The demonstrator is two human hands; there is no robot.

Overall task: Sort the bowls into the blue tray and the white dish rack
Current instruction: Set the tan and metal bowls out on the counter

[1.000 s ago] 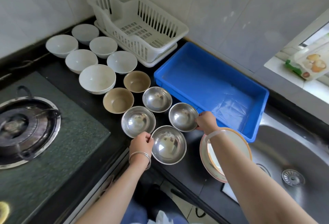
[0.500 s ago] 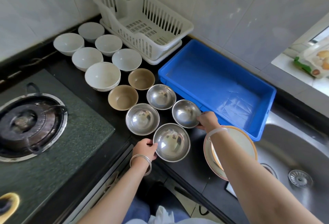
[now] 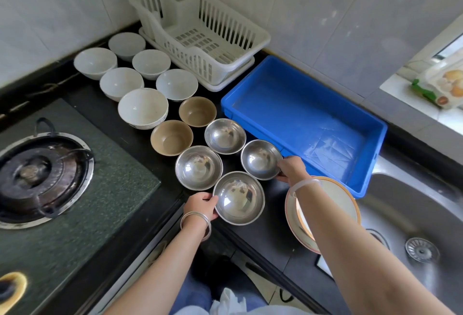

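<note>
Head view: we see left grip pinching the lowest steel bowl, right grip pinching the rightmost steel bowl.

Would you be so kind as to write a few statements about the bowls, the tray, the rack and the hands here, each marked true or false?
1. The blue tray holds no bowls. True.
2. The white dish rack holds two bowls. False: it holds none.
3. The left hand grips the rim of the nearest steel bowl. True.
4. The right hand rests on a brown bowl. False: it holds the steel bowl beside the tray.
</note>
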